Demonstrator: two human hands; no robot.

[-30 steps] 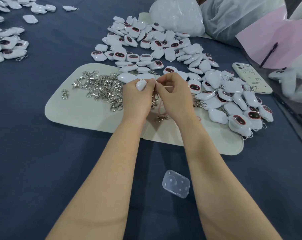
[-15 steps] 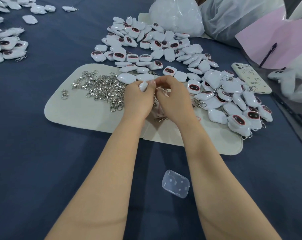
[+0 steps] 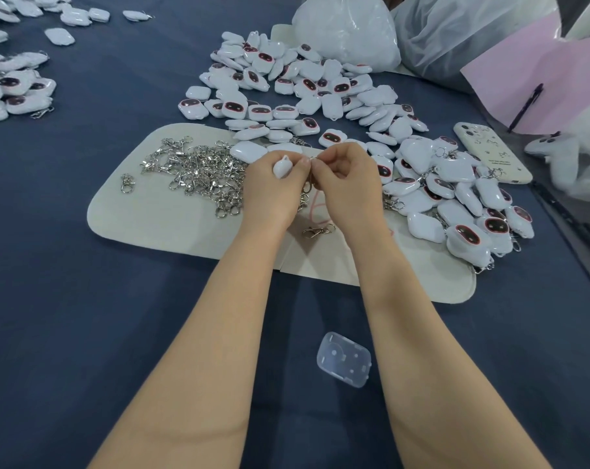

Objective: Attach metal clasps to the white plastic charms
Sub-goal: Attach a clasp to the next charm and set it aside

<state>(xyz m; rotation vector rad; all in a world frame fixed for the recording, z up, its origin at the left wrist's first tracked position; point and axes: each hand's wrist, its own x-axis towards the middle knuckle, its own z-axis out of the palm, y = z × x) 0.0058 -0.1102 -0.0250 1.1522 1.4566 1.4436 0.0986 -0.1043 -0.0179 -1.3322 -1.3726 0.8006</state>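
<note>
From the head camera, both hands meet over the far edge of a cream mat (image 3: 158, 228) on a dark blue tablecloth (image 3: 67, 299). The left hand (image 3: 273, 191) curls round a white charm (image 3: 281, 166), whose top corner pokes out above the fingers. The right hand (image 3: 349, 184) pinches a metal clasp (image 3: 309, 185) at its upper end, fingertips touching those of the left hand, and the clasp hangs down between the two hands. A heap of loose clasps (image 3: 198, 170) lies on the mat just left of the hands, and one single clasp (image 3: 317, 230) lies below them. Bare charms (image 3: 303, 86) are spread beyond the mat, and clasped ones (image 3: 455, 201) are piled at the right, near a phone (image 3: 489, 154). A clear plastic case (image 3: 343, 363) rests on the cloth between the forearms.
</note>
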